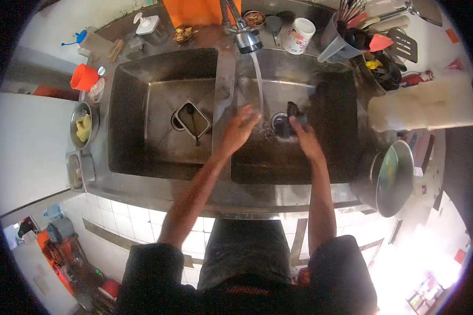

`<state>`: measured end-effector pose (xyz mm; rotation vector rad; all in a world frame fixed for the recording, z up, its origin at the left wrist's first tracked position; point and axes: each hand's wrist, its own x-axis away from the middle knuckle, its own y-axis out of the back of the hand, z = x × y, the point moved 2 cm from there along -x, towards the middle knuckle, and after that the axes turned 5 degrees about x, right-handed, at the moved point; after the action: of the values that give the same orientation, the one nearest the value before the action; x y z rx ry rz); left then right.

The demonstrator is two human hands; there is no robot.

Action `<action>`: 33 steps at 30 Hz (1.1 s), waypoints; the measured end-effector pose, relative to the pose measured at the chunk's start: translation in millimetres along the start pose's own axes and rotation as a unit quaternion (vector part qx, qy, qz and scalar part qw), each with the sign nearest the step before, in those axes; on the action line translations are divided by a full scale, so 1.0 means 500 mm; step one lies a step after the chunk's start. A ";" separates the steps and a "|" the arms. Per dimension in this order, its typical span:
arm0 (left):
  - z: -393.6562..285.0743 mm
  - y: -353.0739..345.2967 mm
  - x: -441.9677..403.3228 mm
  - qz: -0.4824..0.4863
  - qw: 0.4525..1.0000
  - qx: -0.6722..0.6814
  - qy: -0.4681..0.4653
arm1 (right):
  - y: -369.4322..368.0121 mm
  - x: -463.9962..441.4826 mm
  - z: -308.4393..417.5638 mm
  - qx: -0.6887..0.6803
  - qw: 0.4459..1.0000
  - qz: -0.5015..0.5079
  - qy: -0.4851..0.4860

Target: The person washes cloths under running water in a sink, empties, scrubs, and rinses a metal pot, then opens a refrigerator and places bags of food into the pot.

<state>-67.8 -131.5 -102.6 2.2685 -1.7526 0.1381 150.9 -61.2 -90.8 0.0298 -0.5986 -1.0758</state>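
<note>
Over the right basin of a double steel sink (320,176), water runs from the faucet (248,42) in a thin stream. Beside that stream is my left hand (240,128), its fingers loosely extended with nothing visible in them. My right hand (306,137) grips a small dark object (294,109) above the drain (281,122); blur hides its exact kind. In the left basin, a small rectangular metal pan (204,114) lies tilted near the drain, with a dark-ended utensil (193,125) across it.
Behind the sink stand a soap pump bottle (147,25), a patterned white cup (298,35) and a utensil holder (344,39). A bowl with yellow pieces (82,126) sits at the left edge. A large metal bowl (395,178) leans at the right.
</note>
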 end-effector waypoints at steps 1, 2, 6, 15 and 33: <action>-0.010 0.002 0.024 0.003 1.000 0.000 -0.001 | 0.002 0.036 0.018 0.022 0.999 -0.021 0.023; -0.033 0.001 0.057 0.015 1.000 0.003 -0.013 | -0.002 0.073 0.035 0.024 0.999 -0.023 0.018; -0.097 -0.037 0.115 0.095 0.990 0.067 -0.075 | -0.007 0.154 0.092 -0.063 0.992 -0.058 0.097; -0.111 -0.002 0.144 0.174 0.979 0.043 -0.100 | -0.047 0.235 0.166 0.178 0.962 -0.103 0.178; -0.235 0.187 0.639 0.057 0.936 0.103 -0.332 | -0.228 0.645 0.224 0.009 0.872 -0.028 0.489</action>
<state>-63.0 -420.3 100.7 2.5516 -2.2786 -0.5074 112.2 -356.1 112.0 0.5810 0.3174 -0.9610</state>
